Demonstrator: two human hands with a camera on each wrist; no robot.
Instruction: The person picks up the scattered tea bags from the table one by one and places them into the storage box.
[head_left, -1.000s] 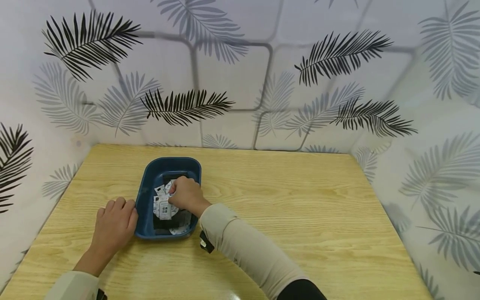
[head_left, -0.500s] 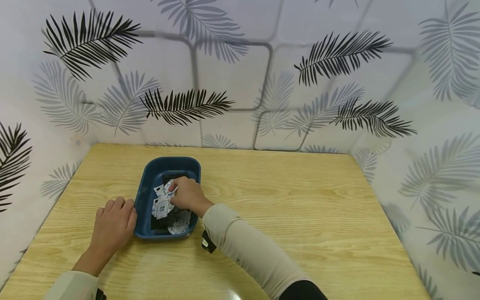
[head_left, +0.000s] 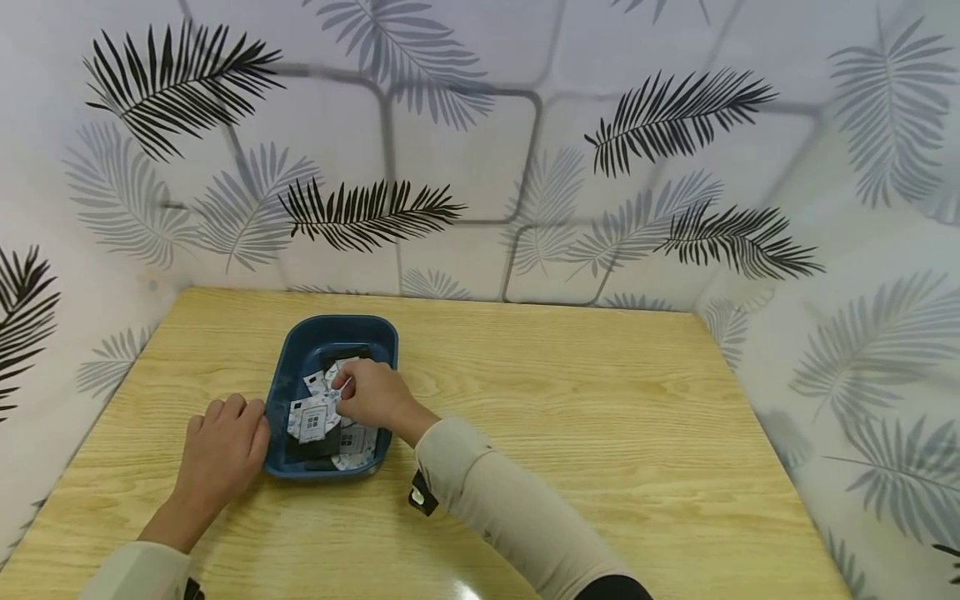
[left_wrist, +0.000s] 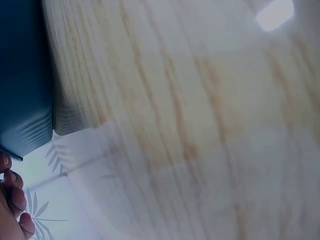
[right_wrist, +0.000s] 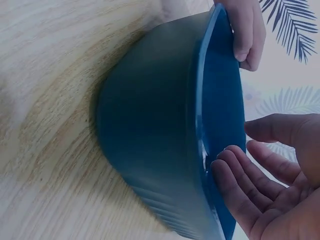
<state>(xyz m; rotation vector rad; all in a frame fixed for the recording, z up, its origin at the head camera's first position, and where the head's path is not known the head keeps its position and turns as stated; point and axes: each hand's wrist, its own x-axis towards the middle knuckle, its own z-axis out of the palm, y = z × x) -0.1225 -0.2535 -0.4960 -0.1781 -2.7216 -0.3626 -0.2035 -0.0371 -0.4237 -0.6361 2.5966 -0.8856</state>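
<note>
A dark blue plastic bin (head_left: 273,417) stands on the wooden table, holding several white printed packets (head_left: 311,422) and black flat pieces (head_left: 303,450). My left hand (head_left: 221,446) holds the bin's left rim, its thumb over the edge in the right wrist view; curled fingertips (left_wrist: 17,195) appear beside the bin in the left wrist view. Over the packets is my right hand (head_left: 375,396), fingers reaching down among them. In the right wrist view its fingers (right_wrist: 235,195) are loosely bent, thumb apart, with nothing visible between. The packets under the right hand are partly hidden.
The wooden table (head_left: 570,417) extends widely to the right of the bin. Behind it hangs a white cloth (head_left: 480,167) with grey and black leaf prints. My right sleeve (head_left: 510,500) crosses the table's front part.
The top packets have slid left and turned slightly inside the bin, uncovering more of another packet lower down. The bin and my left hand appear slightly farther left.
</note>
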